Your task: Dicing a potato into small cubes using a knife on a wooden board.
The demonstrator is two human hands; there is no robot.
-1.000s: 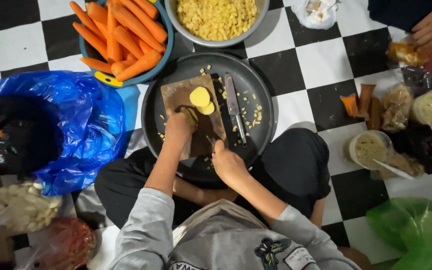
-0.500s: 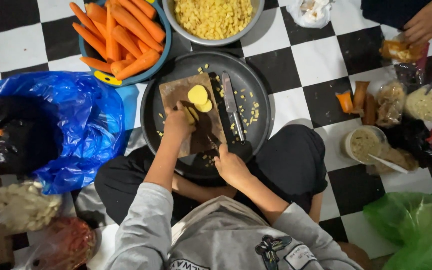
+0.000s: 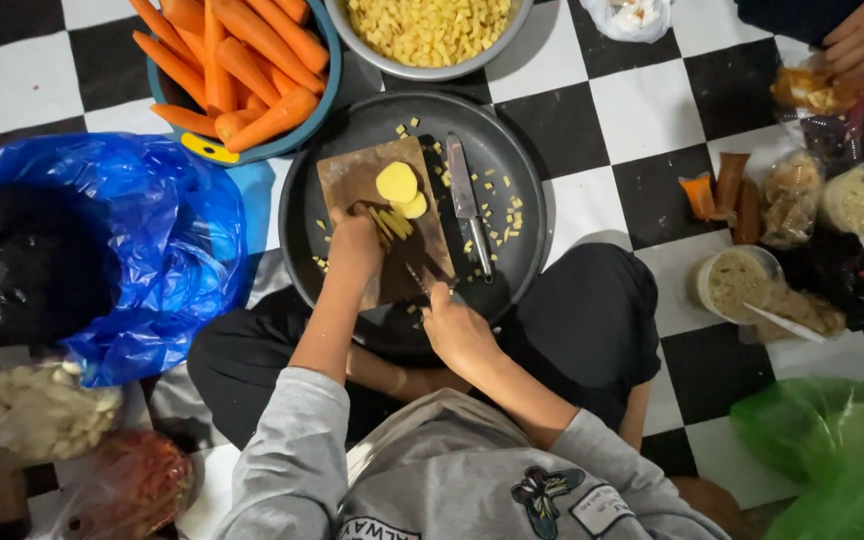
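Left hand (image 3: pixel 355 243) presses flat, fingers curled; right hand (image 3: pixel 455 325) is clenched, forearms converging.
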